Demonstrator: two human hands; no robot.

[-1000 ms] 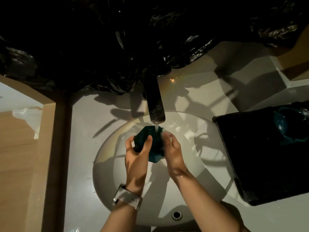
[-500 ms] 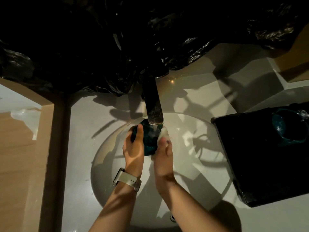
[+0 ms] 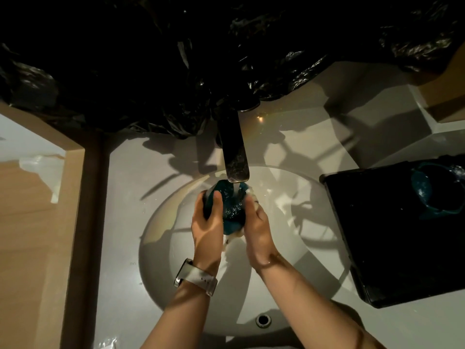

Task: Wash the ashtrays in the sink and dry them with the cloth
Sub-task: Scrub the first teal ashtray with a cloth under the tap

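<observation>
above: faucet spout (image 3: 236,159) close over hands | right: black tray (image 3: 392,238) | left: basin (image 3: 161,248) open

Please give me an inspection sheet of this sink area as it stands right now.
Surface: white basin set in a pale counter; drain hole at the near rim.
Job's things: teal ashtray held under the faucet, water running on it; second teal ashtray on the black tray to the right. Drying cloth: nothing seen.
Clutter: black plastic sheeting behind the faucet.
Hands: left hand grips the ashtray's left side; right hand holds its right side, something white and foamy at its fingers.
Cables: nothing seen.
Surroundings: wooden panel on the left; dim light, hard shadows.
</observation>
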